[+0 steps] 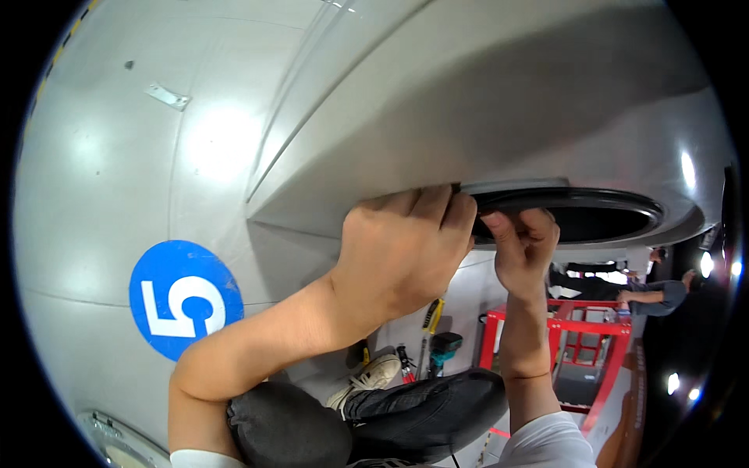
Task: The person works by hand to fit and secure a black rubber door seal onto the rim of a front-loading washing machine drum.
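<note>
A large smooth grey body panel (468,101) curves over the upper right. In its lower edge is a dark oval opening bordered by a glossy black rim strip (624,197). My left hand (406,249) is at the left end of the opening, fingers curled against the strip and the panel edge; what its fingertips grip is hidden. Just right of it, my right hand (527,249) pinches the lower part of the black strip between thumb and bent fingers. The two hands are close together. A thin grey edge (515,186) shows above the strip.
A round blue floor marker (187,296) lies at left, a small metal plate (168,97) beyond it. Near my shoe (374,374) lie red-handled pliers (406,365) and a teal power tool (445,347). A red metal frame (593,327) stands right, with another person (655,298) behind.
</note>
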### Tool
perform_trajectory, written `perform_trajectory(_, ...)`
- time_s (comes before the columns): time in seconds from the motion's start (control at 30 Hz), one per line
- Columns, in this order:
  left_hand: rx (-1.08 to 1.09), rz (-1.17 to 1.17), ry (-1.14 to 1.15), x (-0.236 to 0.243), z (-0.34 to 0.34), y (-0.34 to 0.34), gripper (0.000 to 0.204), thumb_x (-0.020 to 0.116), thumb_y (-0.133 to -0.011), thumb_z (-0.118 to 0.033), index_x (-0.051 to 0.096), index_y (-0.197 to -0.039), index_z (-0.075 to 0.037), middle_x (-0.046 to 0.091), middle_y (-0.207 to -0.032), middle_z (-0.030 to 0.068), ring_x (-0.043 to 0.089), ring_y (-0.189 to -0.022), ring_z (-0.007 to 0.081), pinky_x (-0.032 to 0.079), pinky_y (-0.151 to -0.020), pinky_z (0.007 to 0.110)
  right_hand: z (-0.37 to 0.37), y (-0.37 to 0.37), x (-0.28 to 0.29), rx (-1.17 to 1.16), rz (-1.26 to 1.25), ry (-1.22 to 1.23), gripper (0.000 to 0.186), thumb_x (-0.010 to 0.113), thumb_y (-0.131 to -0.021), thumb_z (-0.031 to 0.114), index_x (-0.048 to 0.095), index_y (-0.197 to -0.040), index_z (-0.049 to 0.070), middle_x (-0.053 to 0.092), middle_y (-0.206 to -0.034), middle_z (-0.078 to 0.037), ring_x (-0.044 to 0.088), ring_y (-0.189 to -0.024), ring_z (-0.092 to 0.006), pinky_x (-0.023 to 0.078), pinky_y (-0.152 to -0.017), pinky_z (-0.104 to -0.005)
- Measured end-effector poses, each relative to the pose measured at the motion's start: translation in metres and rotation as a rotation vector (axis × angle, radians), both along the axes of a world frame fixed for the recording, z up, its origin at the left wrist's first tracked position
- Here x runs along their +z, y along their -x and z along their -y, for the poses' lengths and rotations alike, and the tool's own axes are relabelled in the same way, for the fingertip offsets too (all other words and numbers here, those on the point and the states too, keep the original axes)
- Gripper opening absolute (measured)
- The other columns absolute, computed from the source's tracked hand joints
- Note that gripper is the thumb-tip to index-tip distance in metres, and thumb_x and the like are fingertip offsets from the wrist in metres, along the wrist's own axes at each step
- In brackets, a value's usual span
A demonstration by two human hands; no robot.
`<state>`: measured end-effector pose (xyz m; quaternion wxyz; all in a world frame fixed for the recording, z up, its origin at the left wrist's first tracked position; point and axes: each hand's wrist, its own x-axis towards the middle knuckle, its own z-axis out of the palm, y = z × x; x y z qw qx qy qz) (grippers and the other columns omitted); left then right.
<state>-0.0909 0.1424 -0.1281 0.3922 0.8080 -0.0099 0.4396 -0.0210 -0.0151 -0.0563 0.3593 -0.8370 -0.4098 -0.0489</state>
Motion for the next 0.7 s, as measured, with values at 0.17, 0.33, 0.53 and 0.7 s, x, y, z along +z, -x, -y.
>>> perform_trajectory(0.17,0.054,0.101,0.021,-0.012,0.001,-0.004,0.016,0.069,-0.071,-0.017,0.061,-0.081,-0.008,0.060,-0.079,0.0042,0.061,-0.065,0.0208,0.047,-0.054,0.033,0.004,0.005,0.001,-0.053,0.065,0.087,0.008,0.079,-0.085,0.004,0.074,-0.087,-0.002,0.070,-0.071,-0.004,0.056,-0.061,-0.0068,0.042,-0.057,-0.0217)
perform_trajectory(0.33,-0.016,-0.010,-0.009,-0.010,-0.001,0.002,0.015,0.063,-0.072,-0.014,0.063,-0.086,-0.008,0.060,-0.084,0.0024,0.064,-0.071,0.0179,0.051,-0.058,0.030,-0.005,0.007,-0.010,-0.018,-0.102,-0.133,0.015,0.075,-0.090,0.003,0.070,-0.100,-0.006,0.073,-0.089,-0.006,0.063,-0.081,-0.0085,0.050,-0.074,-0.0234)
perform_trajectory(0.53,-0.064,0.144,0.154,-0.015,0.002,0.006,0.022,0.073,-0.080,-0.004,0.066,-0.101,0.000,0.066,-0.086,0.0119,0.065,-0.069,0.0276,0.052,-0.060,0.036,-0.004,0.014,-0.006,-0.021,-0.148,-0.114,0.016,0.069,-0.093,-0.002,0.066,-0.107,-0.007,0.073,-0.100,-0.011,0.067,-0.093,-0.0120,0.053,-0.084,-0.0254)
perform_trajectory(0.7,-0.069,0.205,0.197,-0.010,0.006,0.001,0.022,0.072,-0.082,-0.002,0.065,-0.103,-0.001,0.064,-0.079,0.0102,0.064,-0.065,0.0270,0.051,-0.056,0.036,-0.008,0.013,-0.002,-0.008,-0.140,-0.117,0.016,0.068,-0.094,-0.003,0.065,-0.109,-0.007,0.073,-0.100,-0.011,0.067,-0.093,-0.0114,0.053,-0.083,-0.0246)
